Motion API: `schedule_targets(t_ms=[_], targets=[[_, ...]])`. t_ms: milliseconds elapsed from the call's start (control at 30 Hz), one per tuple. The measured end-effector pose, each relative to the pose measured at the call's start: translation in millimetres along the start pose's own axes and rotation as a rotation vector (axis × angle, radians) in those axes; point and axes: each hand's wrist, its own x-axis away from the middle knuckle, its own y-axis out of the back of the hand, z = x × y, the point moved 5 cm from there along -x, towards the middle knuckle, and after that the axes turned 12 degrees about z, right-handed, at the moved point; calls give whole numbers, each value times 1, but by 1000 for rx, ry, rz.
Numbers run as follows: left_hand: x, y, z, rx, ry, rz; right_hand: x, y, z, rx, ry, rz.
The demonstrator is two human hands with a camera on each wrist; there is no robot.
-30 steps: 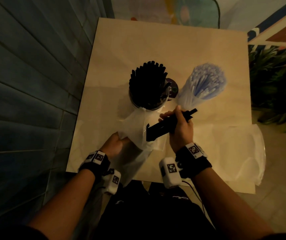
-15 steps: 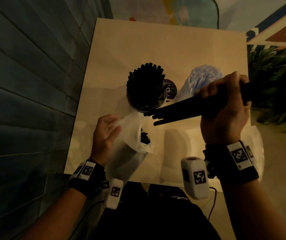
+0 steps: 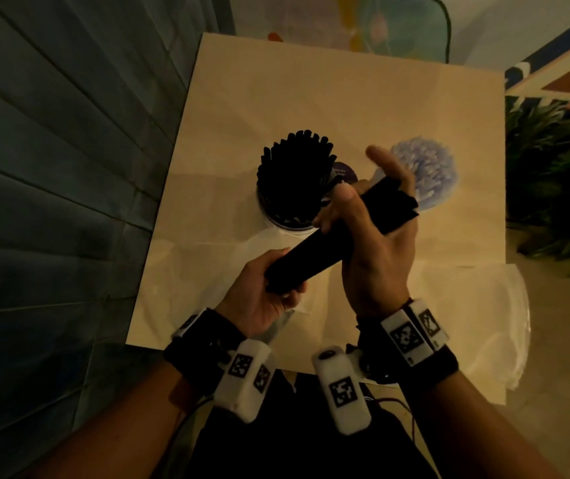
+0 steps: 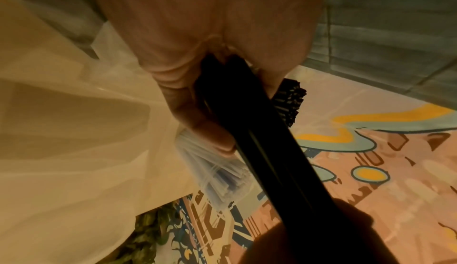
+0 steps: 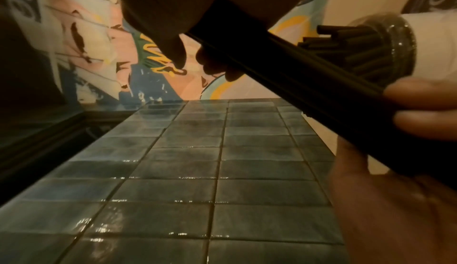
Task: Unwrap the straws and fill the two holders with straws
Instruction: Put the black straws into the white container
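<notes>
A bundle of black straws (image 3: 328,250) (image 4: 272,160) (image 5: 309,84) slants in the air above the beige table (image 3: 311,98). My left hand (image 3: 283,274) (image 4: 197,92) grips its lower left end. My right hand (image 3: 363,202) (image 5: 178,39) holds its upper part, thumb across the top and index finger sticking out. Behind the bundle stands a clear holder packed with black straws (image 3: 294,188) (image 5: 371,49). To its right a second holder has pale blue straws (image 3: 425,171) (image 4: 217,174) fanned out.
One empty clear wrapper (image 3: 477,323) lies on the table's right front corner, partly over the edge. Another wrapper (image 3: 266,242) lies under my hands by the black holder. A blue tiled wall (image 3: 69,202) runs close along the left; plants (image 3: 553,167) stand at the right.
My right hand drew the black straws out of the wrapper and lifted them. My left hand let go of the wrapper and took hold of the bundle's lower end.
</notes>
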Motion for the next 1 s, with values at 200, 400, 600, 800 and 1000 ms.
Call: schedule_targets(t_ms=[200,400,600,800,1000], targets=[[-11,-7,-18,-339,-19,-137,-16,13,-10,-32,-63,41],[3,0,-87,-1164,-430,-318,-53,59,-5,-29,50,-116],[-2,21,-92,-1314,-525,-538,-83,38,-10,59,116,-83],[-34,27,-78,-1217,-415,-360,-84,33,-60,497,-12,99],[-54,10,-93,-1217,-540,-240,-74,60,-90,718,-22,336]])
